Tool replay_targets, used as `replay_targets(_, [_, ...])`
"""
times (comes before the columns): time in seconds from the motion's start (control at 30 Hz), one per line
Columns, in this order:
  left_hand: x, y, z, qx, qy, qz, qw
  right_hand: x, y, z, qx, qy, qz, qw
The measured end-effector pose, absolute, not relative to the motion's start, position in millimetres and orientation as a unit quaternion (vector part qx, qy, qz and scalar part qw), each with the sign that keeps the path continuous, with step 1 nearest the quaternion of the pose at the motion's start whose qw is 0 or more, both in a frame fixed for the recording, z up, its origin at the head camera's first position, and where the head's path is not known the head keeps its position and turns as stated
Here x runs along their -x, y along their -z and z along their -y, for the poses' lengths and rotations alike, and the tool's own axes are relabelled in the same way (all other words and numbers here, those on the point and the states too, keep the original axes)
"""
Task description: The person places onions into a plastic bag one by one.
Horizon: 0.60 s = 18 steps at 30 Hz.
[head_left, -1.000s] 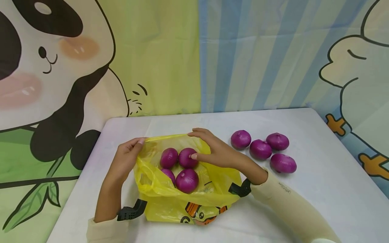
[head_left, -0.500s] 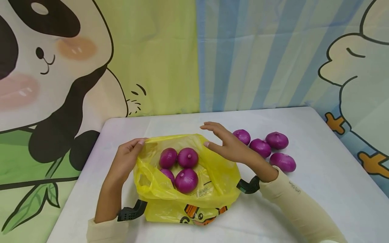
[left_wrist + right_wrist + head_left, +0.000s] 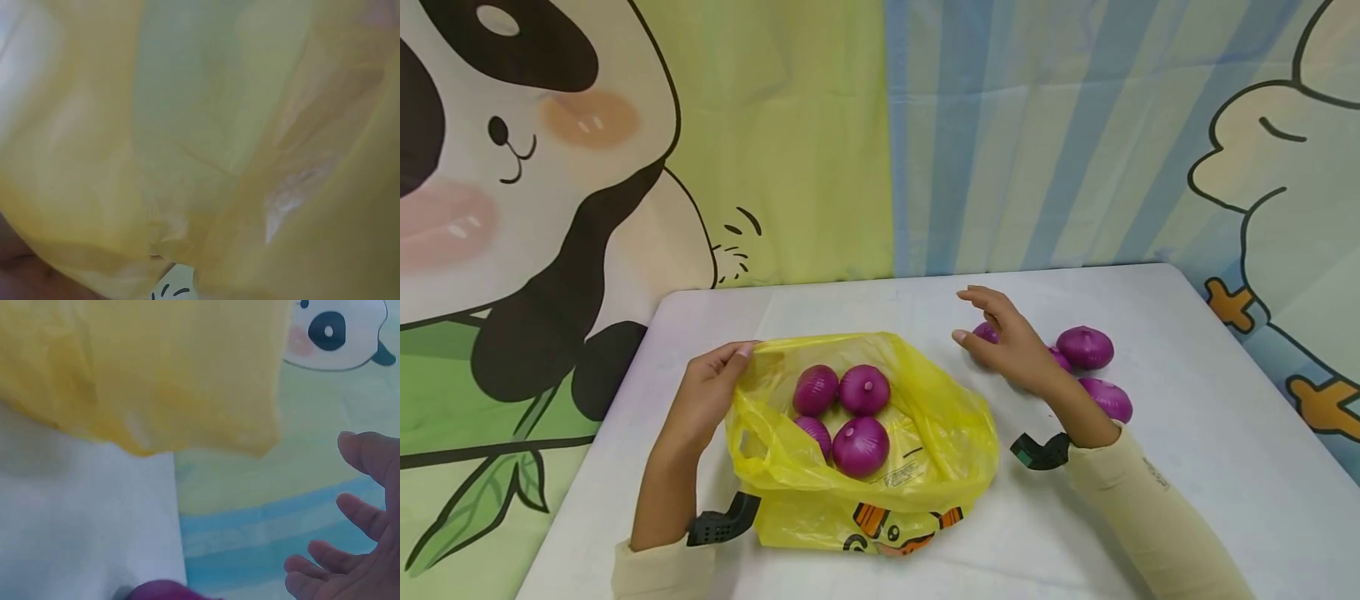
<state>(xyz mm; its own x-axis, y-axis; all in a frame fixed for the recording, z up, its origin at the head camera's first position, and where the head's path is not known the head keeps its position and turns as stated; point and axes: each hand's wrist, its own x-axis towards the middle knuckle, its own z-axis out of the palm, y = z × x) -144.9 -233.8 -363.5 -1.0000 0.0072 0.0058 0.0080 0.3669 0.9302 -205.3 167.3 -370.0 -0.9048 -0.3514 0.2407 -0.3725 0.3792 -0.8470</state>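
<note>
A yellow plastic bag (image 3: 940, 417) lies with its mouth spread wide, several purple onions (image 3: 861, 447) inside it. At the bag's far left rim my left hand (image 3: 706, 396) pinches the plastic between thumb and fingers. The bag fills most of the left wrist view. My right hand (image 3: 1011, 346) holds nothing, its thumb and fingers parted, above the table beside loose onions. One loose onion (image 3: 985, 332) shows partly behind its fingers, and another is mostly covered by the hand. In the right wrist view the fingers (image 3: 359, 515) are spread in the air.
Two more loose onions, a rear onion (image 3: 1085, 347) and a nearer onion (image 3: 1107, 400), sit right of my right hand, the nearer one partly behind the forearm. Under everything is a white-covered table (image 3: 820, 308), backed by a cartoon-printed curtain (image 3: 805, 142).
My right hand has moved right, from over the bag's mouth to the loose onions, with nothing in it. The bag's right rim has shifted slightly; my left hand keeps its hold.
</note>
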Motion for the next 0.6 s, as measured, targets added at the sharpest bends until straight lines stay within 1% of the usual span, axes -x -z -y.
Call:
replay_targets(0.3, [144.2, 362.5, 233.6, 0.004, 0.563, 0.826, -0.006, 219.2, 395.8, -185.4, -0.131, -0.49, 0.861, 0.033])
replay_targets(0.4, [144.5, 362.2, 233.5, 0.004, 0.563, 0.826, -0.006, 222.2, 401.9, -186.0, -0.106, -0.487, 0.866, 0.039])
replay_targets(0.6, [145.4, 362.4, 232.2, 0.001, 0.56, 0.828, -0.007, 225.4, 412.6, -180.7, -0.06, -0.494, 0.864, 0.07])
